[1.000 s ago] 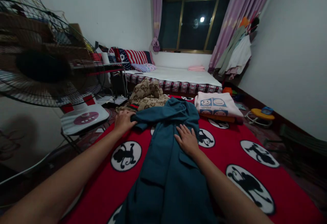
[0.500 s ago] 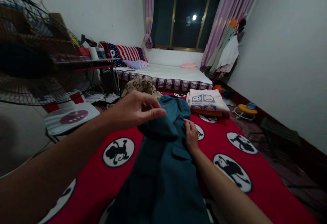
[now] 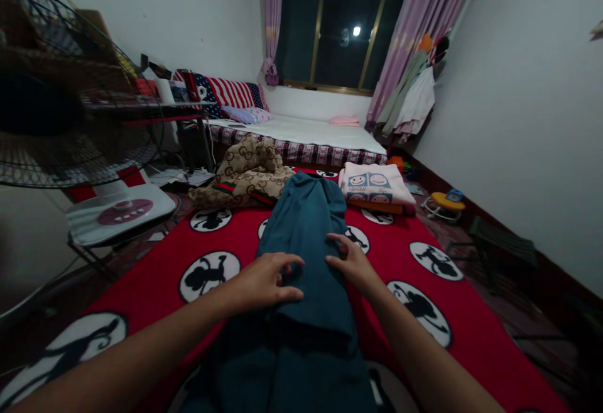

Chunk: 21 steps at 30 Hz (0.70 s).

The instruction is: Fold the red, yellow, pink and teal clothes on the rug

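A dark teal garment (image 3: 306, 237) lies lengthwise on a red blanket (image 3: 164, 256) printed with black monkey figures in white circles. Its sleeve is folded in over the body. My left hand (image 3: 266, 281) rests on the folded sleeve, thumb and fingers pinching the teal cloth. My right hand (image 3: 351, 262) lies on the garment's right edge with its fingers curled down onto the fabric.
A beige patterned cloth (image 3: 245, 177) is heaped beyond the garment. A folded pink towel with smiley faces (image 3: 374, 187) lies at the blanket's far right. A standing fan (image 3: 70, 105) is at the left. A bed (image 3: 301, 133) stands under the window, clothes (image 3: 409, 99) hang at right.
My left hand lifted the left sleeve from the blanket, carried it across and laid it on the garment's body. My right hand stayed on the right side, shifting slightly toward me.
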Each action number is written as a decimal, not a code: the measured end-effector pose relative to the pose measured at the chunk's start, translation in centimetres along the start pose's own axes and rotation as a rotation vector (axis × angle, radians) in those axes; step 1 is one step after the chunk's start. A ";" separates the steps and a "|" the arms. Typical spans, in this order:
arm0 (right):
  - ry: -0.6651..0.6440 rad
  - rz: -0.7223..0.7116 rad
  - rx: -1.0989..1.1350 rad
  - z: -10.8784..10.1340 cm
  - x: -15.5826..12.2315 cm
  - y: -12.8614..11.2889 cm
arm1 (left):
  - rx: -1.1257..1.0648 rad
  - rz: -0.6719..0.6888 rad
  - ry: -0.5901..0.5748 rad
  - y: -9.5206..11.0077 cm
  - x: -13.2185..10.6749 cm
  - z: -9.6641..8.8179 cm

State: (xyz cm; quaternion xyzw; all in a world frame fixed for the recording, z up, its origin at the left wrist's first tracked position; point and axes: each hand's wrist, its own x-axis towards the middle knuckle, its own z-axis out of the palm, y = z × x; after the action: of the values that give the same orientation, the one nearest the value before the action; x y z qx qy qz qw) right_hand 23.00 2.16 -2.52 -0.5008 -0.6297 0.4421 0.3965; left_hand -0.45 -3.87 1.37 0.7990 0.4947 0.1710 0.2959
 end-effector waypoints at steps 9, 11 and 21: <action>-0.061 0.024 0.108 1.2 -1.0 0.1 | 0.125 0.107 -0.019 0.3 2.7 -2.5; -0.091 0.053 0.040 0.9 -0.7 0.7 | 0.164 0.141 0.190 0.7 4.9 -1.9; 0.072 -0.030 -0.534 -4.3 9.8 -1.1 | 0.325 0.102 0.243 -1.3 11.2 6.8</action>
State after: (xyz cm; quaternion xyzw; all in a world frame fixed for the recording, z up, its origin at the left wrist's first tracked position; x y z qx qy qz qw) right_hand 24.95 12.32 0.31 -0.5936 -0.7168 0.2363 0.2792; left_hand 7.53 4.53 -4.92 0.8338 0.5066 0.1989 0.0923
